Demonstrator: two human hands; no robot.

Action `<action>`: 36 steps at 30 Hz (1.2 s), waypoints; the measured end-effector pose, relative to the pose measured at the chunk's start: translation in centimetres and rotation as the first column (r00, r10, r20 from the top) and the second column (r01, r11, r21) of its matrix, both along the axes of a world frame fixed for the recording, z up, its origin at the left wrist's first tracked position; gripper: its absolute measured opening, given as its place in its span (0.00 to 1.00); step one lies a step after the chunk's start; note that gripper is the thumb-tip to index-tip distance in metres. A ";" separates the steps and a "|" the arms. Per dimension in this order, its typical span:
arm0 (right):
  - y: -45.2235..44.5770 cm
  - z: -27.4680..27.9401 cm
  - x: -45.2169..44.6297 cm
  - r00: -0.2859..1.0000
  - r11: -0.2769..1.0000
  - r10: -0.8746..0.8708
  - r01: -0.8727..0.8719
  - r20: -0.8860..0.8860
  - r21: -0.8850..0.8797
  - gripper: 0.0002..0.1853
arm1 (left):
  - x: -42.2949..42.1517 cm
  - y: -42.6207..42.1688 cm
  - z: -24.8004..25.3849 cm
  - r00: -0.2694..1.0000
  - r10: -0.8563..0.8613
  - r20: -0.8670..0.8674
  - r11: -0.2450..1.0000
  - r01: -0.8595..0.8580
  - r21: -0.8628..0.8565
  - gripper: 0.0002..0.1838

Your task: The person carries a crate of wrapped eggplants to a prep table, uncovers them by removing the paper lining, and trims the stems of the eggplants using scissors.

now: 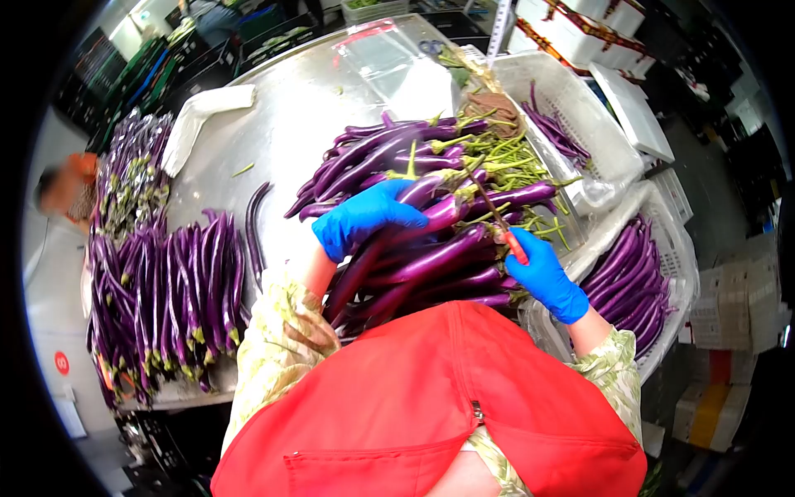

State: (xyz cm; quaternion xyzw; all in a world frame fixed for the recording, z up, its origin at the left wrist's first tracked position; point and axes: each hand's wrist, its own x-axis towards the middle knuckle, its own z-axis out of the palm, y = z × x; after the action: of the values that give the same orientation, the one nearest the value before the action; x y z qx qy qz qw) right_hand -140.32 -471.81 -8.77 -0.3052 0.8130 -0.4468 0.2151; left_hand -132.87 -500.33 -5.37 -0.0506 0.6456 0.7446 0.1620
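Observation:
Long purple eggplants (447,261) lie in a heap on the metal table (207,195) in front of me. My left hand (364,219), in a blue glove, is closed round an eggplant (443,214) whose stem end points right. In my right hand (542,273), also gloved in blue, is a cutting tool with a red handle (515,247); its dark, narrow blade or blades reach up and left to the stem ends. Cut green stems (517,166) are strewn beyond the tool. A single dark eggplant (255,228) rests apart, left of my left hand.
Rows of eggplants (166,290) cover the table's left end, with plastic-wrapped ones (132,174) behind. Lined crates (683,273) of eggplants stand at right. A white sleeve-like item (199,124) and clear plastic bags (397,70) lie farther back. Part of another person shows at far left.

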 end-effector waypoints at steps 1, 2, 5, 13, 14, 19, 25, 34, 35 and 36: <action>0.0 -0.5 -0.4 0.999 1.000 0.009 -0.008 -0.037 0.030 0.22 | 0.2 -0.1 0.1 0.999 0.011 -0.031 0.999 -0.012 -0.040 0.31; -0.1 -1.0 -0.6 0.998 1.000 0.011 -0.010 -0.064 0.013 0.22 | 0.2 -0.5 -0.6 0.999 0.030 -0.042 0.997 -0.033 -0.076 0.32; -0.2 -1.8 -0.8 0.991 1.000 0.001 -0.002 -0.135 -0.008 0.21 | 0.9 -0.8 0.6 0.997 -0.010 -0.073 0.977 -0.006 -0.215 0.30; 3.8 -3.9 -3.0 0.922 0.951 -0.015 0.132 0.387 -0.279 0.18 | 6.0 -6.5 4.5 0.830 0.433 -0.350 0.899 -0.424 0.107 0.30; 3.4 -2.5 -2.4 0.908 0.938 -0.039 0.178 0.418 -0.297 0.20 | 7.5 -7.5 5.8 0.751 0.529 -0.394 0.845 -0.508 0.165 0.29; 2.5 -3.4 -1.0 0.895 0.885 0.003 0.205 0.446 -0.418 0.24 | 15.4 -12.9 9.1 0.154 0.881 -0.448 0.417 -0.698 0.582 0.24; 0.6 -3.1 0.1 0.907 0.930 -0.002 0.157 0.421 -0.333 0.29 | 25.9 -20.0 6.8 -0.636 0.683 -0.359 -0.043 -0.526 0.850 0.17; -0.3 -3.2 -0.3 0.893 0.917 0.028 0.157 0.449 -0.368 0.28 | 35.1 -25.3 -10.5 -0.781 0.622 0.051 -0.568 -0.405 0.716 0.28; -0.4 -2.5 0.0 0.889 0.916 0.034 0.155 0.457 -0.369 0.28 | 35.5 -25.2 -10.6 -0.740 0.672 0.029 -0.541 -0.464 0.702 0.29; -0.5 -2.4 0.1 0.891 0.927 -0.021 0.187 0.453 -0.326 0.28 | 35.7 -24.6 -10.0 -0.683 0.730 0.017 -0.526 -0.546 0.652 0.25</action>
State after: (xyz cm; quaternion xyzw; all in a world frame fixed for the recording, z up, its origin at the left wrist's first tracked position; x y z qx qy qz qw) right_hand -140.18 -472.28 -11.18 -0.1853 0.6622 -0.6568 0.3095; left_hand -97.16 -524.92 -15.32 -0.3159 0.1383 0.5256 -0.7777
